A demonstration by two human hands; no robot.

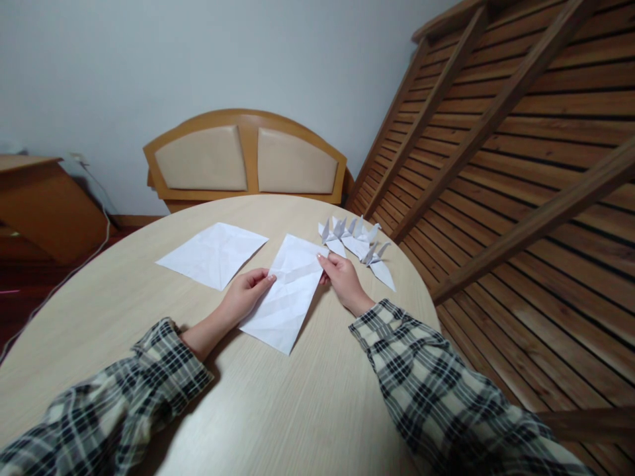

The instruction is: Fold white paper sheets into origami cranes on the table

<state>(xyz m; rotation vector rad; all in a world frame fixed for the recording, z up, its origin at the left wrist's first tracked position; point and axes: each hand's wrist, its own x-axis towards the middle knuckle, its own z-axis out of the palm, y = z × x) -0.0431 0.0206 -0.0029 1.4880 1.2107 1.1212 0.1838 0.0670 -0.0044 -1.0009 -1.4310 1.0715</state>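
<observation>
A creased sheet of white paper (285,301) is held between my two hands, just over the round table. My left hand (245,295) pinches its left edge, thumb on top and fingers underneath. On the opposite edge, my right hand (344,279) grips the sheet the same way, thumb uppermost. A second white sheet (213,254), also marked with fold lines, lies flat beyond my left hand. Several folded white paper cranes (350,235) stand in a cluster past my right hand, with another crane (380,264) nearer to it.
The pale round table (288,416) fills the foreground. A slatted wooden panel (520,165) leans along the right side. Behind the table stands a padded headboard (248,158) against the wall. At far left are a wooden desk (34,211) and a white cable (106,228).
</observation>
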